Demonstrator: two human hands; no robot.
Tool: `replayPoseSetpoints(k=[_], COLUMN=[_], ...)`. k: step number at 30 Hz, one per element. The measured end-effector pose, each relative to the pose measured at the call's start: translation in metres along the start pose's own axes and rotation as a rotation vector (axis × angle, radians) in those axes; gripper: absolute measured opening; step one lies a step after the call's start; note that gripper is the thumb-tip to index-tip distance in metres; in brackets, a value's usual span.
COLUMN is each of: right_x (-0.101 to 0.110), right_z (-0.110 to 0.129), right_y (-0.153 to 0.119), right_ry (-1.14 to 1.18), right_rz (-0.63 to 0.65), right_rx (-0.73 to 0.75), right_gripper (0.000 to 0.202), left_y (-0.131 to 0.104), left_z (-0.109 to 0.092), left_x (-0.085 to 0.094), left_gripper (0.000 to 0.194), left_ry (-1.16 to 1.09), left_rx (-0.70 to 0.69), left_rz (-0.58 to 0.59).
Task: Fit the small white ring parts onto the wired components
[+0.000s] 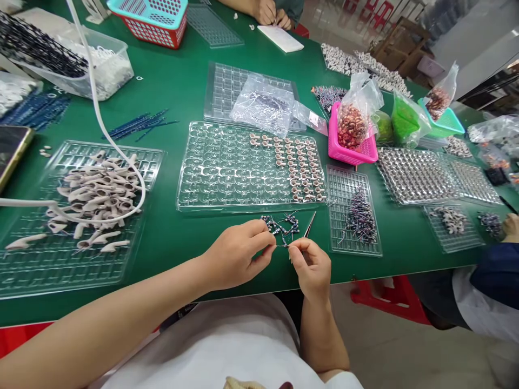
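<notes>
My left hand is closed in a pinch on one end of a thin wire, just above the table's front edge. My right hand pinches the small dark wired part at the wire's other end. Pointed metal tweezers stick out beyond my right fingers; whether they are gripped in that hand I cannot tell. A small pile of similar wired parts lies just past my fingertips. Behind it sits a clear moulded tray, its right-hand columns holding small pale pieces with round open ends.
At left, a clear tray bears heaped beige shells, with a white cable arching over. A pink basket and a tray of wired parts stand right. Co-workers' hands show at the far side and right edge.
</notes>
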State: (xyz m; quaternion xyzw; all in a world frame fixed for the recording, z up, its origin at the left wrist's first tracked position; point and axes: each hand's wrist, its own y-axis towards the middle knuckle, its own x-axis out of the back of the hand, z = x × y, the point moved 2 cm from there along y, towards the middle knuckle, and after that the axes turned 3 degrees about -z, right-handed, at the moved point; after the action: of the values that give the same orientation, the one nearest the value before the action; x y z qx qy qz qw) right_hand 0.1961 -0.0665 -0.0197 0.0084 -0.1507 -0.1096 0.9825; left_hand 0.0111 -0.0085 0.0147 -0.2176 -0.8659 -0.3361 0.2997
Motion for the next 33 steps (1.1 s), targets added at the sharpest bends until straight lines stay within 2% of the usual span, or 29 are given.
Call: replayPoseSetpoints(k=[8,14,18,22,24,27,33], right_x=[0.002,0.001,0.001,0.002,0.001,0.0,-0.004], right_z=[0.001,0.001,-0.003,-0.007,-0.008,-0.009,-0.001], right_y=[0.0,-0.004,-0.003,-0.004,-0.005,-0.008,-0.01], right_ry=[0.016,0.016,0.028,0.034,0.03,0.017,-0.045], right_rz=[-0.014,-0.061,-0.107,-0.188,-0.214,-0.238,-0.315], right_rx=[-0.019,0.021,0.017,0.019,0.026,0.058,0.227], right_gripper=[0.017,0.018,0.017,0.016,0.014,0.01,0.008], left_y=[0.001,0.001,0.005,0.007,0.005,0.002,0.001], left_z=[0.001,0.001,0.002,0.01,0.013,0.015,0.005], left_x=[0.001,0.003,0.005,0.007,0.006,0.002,-0.009], left_gripper=[0.015,0.017,0.016,0.016,0.02,0.029,0.03], left_ry=[0.068,0.015,-0.15,-0.429,-0.631,-0.838,-0.81], left_rx=[-0.05,0.008,0.194,0.58,0.718,0.788,0.734], left_rz=[0.014,0.074,0.149,0.269,0.34,0.372,0.312])
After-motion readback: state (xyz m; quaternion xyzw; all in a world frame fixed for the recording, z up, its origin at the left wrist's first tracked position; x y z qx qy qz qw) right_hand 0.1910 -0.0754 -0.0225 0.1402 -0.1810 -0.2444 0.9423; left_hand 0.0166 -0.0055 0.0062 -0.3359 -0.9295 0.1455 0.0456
